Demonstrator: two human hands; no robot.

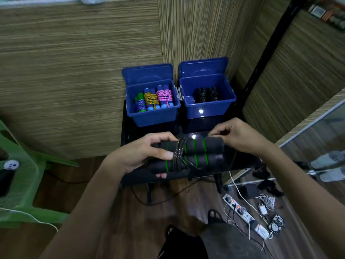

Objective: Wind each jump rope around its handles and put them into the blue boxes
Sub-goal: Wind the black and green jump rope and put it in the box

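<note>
Two black foam handles with green rings (197,152) lie side by side above a black table (134,131), with dark speckled rope (179,156) wound round their middle. My left hand (141,154) grips the handles' left end, thumb pressed beside the coils. My right hand (237,135) is at the right end, fingers curled and pinching the thin rope. Behind stand two open blue boxes: the left box (152,116) holds three wound colourful ropes (153,99), the right box (209,109) holds wound black ropes (207,94).
A wood-pattern wall stands behind the boxes. A green plastic chair (22,176) is at the left. On the floor to the right lie a power strip (244,215), cables and chargers, beside a glass panel (317,146). Loose rope hangs under the table edge.
</note>
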